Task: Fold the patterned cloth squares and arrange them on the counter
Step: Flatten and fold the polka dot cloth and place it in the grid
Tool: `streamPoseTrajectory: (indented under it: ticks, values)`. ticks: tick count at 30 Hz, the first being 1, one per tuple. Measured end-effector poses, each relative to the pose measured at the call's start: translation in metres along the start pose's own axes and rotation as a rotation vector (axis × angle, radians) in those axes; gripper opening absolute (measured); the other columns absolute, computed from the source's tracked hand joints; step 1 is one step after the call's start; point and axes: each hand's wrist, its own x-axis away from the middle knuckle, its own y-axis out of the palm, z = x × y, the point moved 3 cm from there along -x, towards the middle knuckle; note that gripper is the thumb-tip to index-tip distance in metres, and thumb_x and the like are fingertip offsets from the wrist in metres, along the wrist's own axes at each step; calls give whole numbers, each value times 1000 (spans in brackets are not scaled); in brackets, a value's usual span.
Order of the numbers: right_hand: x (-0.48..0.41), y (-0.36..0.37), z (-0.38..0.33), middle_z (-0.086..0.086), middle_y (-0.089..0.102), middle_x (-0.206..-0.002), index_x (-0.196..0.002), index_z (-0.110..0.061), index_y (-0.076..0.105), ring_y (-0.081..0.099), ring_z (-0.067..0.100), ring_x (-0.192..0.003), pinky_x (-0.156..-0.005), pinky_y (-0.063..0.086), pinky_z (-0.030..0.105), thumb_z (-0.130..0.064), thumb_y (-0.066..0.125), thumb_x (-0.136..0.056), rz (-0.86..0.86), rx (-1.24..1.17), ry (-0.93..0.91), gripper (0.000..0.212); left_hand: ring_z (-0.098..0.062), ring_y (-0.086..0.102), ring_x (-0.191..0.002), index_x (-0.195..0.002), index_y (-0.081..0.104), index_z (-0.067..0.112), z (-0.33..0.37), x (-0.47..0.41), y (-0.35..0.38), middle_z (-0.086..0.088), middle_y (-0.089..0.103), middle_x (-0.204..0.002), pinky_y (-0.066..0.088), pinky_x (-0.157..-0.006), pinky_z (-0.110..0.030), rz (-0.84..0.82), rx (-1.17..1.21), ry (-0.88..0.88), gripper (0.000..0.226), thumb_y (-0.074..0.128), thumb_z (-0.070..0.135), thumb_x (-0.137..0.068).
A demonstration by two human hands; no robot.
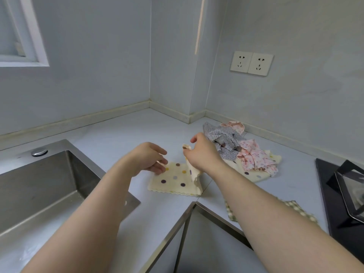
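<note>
A cream cloth with coloured dots (174, 181) lies on the grey counter (122, 131) in front of me. My right hand (201, 152) pinches its right corner and lifts it up off the counter. My left hand (149, 158) hovers at the cloth's far left corner with fingers loosely curled, its fingertips at the cloth's edge. A heap of unfolded cloths (242, 150), grey dotted, pink floral and another cream dotted one, sits to the right behind my right hand. A checked cloth (299, 211) lies flat under my right forearm.
A steel sink (39, 184) fills the left. A second steel edge (177, 223) runs along the near counter corner. A black hob with a pan support (346, 194) stands at the right. Wall sockets (251, 63) are above the heap.
</note>
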Motion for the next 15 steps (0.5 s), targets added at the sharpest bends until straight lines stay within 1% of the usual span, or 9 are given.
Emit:
streamPoseTrajectory:
  ticks: [2, 4, 6, 8, 9, 10, 11, 12, 15]
  values:
    - [-5, 14, -6, 3, 59, -98, -122, -19, 44, 60, 17, -76, -53, 39, 29, -25, 61, -96, -35, -23, 21, 32, -34, 76, -82, -125, 58, 0, -4, 4, 2, -20, 75, -98, 63, -81, -44, -17, 101, -55, 28, 51, 19, -105]
    - [-8, 29, -12, 7, 61, -115, -128, -19, 44, 64, 22, -88, -58, 43, 28, -26, 62, -94, -86, -67, 54, 39, -34, 76, -85, -122, 58, 5, -6, 6, 6, -19, 76, -99, 62, -79, -42, -74, 197, -106, 43, 49, 44, -105]
    - [-10, 43, -15, 7, 64, -120, -137, -23, 41, 67, 22, -88, -60, 47, 27, -38, 64, -91, -173, -133, 82, 53, -31, 74, -81, -119, 61, 9, -10, 1, 4, -15, 76, -97, 58, -76, -38, -71, 221, -137, 59, 46, 62, -99]
    - [-10, 48, -11, 5, 68, -117, -141, -29, 41, 73, 20, -79, -61, 54, 30, -49, 62, -90, -192, -190, 98, 59, -31, 63, -77, -117, 64, 9, -14, -3, 2, -9, 70, -89, 52, -77, -38, -24, 181, -149, 70, 48, 72, -92]
    - [-11, 46, -6, 5, 70, -114, -139, -30, 44, 73, 19, -75, -64, 58, 33, -49, 60, -92, -143, -204, 98, 54, -33, 63, -79, -118, 64, 9, -15, -5, 2, -9, 69, -90, 54, -81, -40, -5, 116, -138, 69, 51, 70, -91]
    - [-12, 41, -1, 4, 70, -111, -135, -30, 47, 73, 19, -74, -70, 61, 37, -46, 58, -94, -71, -186, 88, 45, -35, 67, -87, -120, 63, 12, -15, -6, 3, -8, 71, -100, 57, -88, -43, 17, 25, -114, 59, 56, 63, -92]
    - [-13, 35, 3, 4, 70, -110, -130, -30, 50, 72, 20, -78, -75, 61, 41, -41, 55, -95, 3, -126, 71, 37, -32, 69, -95, -127, 60, 18, -15, -6, 4, -7, 69, -113, 57, -91, -43, 47, -66, -85, 47, 62, 51, -93]
    - [-14, 30, 8, 4, 70, -110, -127, -29, 52, 70, 22, -85, -80, 59, 41, -37, 53, -96, 56, -44, 61, 32, -29, 68, -100, -135, 55, 23, -14, -6, 6, -6, 64, -123, 57, -92, -41, 75, -132, -67, 45, 66, 37, -93]
    - [-14, 22, 20, 4, 64, -121, -128, -25, 55, 62, 26, -106, -87, 53, 38, -28, 54, -96, 26, 187, 59, 32, -27, 60, -111, -147, 46, 26, -6, -2, 11, -7, 53, -139, 52, -85, -32, 118, -256, -38, 59, 66, 16, -92]
